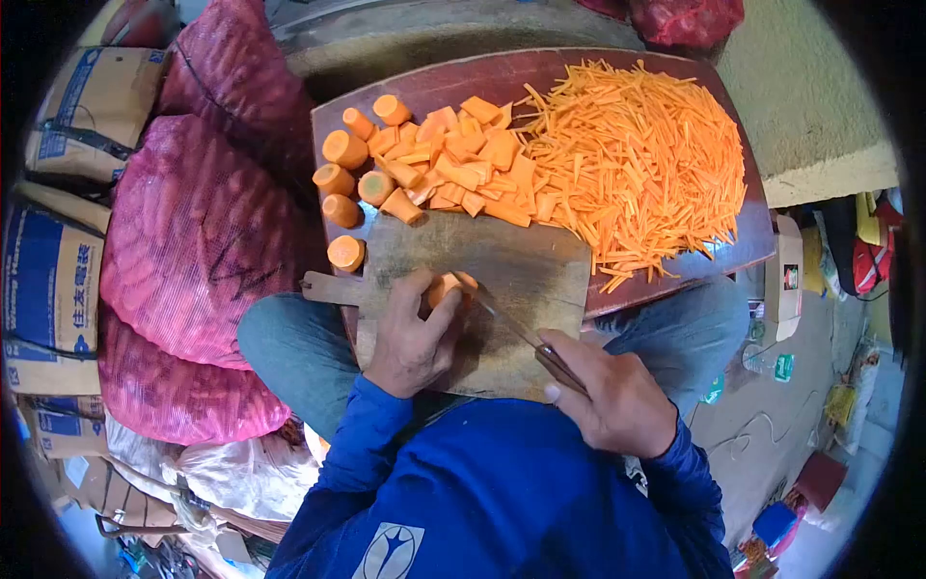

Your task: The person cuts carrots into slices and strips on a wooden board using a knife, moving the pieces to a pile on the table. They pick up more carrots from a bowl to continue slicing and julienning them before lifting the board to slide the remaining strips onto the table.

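My left hand (417, 333) grips a carrot piece (447, 288) against the wooden cutting board (540, 253), fingers curled around it. In my right hand (608, 396) is a knife (511, 323), held by its brown handle, its blade reaching to the carrot piece. Beyond the board, thick carrot slices (482, 159) lie heaped on the low table. To their right rises a large pile of carrot sticks (637, 154). Several stubby carrot chunks (344, 150) stand along the table's left side, and one more sits beside the board's handle (331, 288).
The dark red table (439, 79) sits in front of my crossed legs. Pink mesh sacks (198, 236) of carrots and strapped cardboard boxes (58, 261) are stacked on the left. On the right floor are a cardboard carton (785, 280) and a blue container (775, 524).
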